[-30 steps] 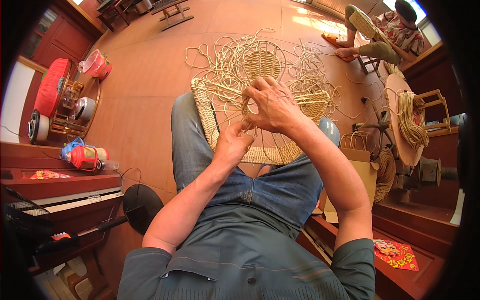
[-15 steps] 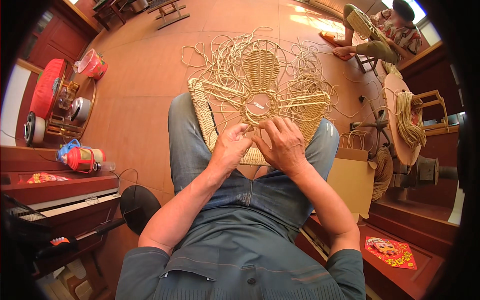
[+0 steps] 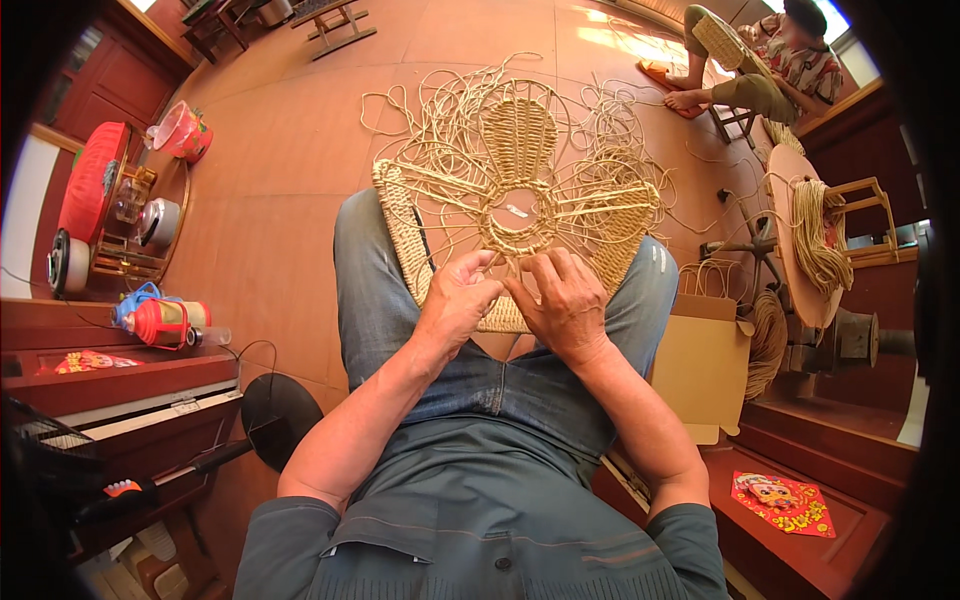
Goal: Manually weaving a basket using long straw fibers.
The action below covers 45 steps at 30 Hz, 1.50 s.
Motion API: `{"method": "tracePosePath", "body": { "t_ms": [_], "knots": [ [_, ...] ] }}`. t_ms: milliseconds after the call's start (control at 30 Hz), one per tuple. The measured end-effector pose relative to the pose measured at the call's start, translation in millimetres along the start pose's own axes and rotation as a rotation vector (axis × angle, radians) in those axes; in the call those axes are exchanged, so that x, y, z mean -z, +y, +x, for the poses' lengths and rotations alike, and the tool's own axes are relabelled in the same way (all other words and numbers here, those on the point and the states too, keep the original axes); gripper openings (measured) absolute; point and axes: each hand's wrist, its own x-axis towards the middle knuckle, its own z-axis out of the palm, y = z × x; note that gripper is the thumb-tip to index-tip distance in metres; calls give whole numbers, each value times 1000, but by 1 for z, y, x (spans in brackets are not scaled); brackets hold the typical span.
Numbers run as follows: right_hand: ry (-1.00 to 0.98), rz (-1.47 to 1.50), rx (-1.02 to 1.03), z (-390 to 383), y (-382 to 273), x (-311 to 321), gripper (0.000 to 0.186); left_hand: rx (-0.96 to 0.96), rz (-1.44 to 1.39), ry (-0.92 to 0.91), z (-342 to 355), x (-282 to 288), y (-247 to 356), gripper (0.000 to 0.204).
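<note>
A woven straw-cord piece (image 3: 521,125) rests across my knees, with a braided ring in its middle and a wire frame showing between woven panels. Just below that ring, my left hand (image 3: 462,302) pinches the cord strands, its thumb and forefinger pressed together. Beside it my right hand (image 3: 563,303) is bent over the same strands, fingers curled and closed on them. Both hands hide the exact spot they grip. Long loose cords (image 3: 440,105) trail from the far side of the piece onto the floor.
At the far right a person (image 3: 765,60) sits with another woven piece. A round board (image 3: 800,235) with a cord bundle (image 3: 818,240) stands on my right, near a cardboard box (image 3: 703,365). On the left are a red bucket (image 3: 182,132) and a thermos (image 3: 160,318).
Both hands stay at the strands below the ring, with only slight finger shifts. The right hand and forearm have moved a little to the left and down.
</note>
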Motion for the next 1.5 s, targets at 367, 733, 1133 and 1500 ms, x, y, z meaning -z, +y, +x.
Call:
{"method": "tracePosePath", "body": {
  "t_ms": [367, 733, 1133, 1500],
  "knots": [
    [18, 39, -21, -2, 2, -7, 17, 3, 1, 18, 0, 1, 0, 61],
    [-8, 50, -66, -4, 0, -5, 16, 15, -10, 24, 0, 0, 1, 61],
    [21, 166, -94, -1, 5, -14, 13, 7, -1, 29, 3, 5, -6, 58],
    [-71, 254, -164, 0, 11, -9, 13, -454, 912, 395, 1, 8, 21, 20]
  ]
}}
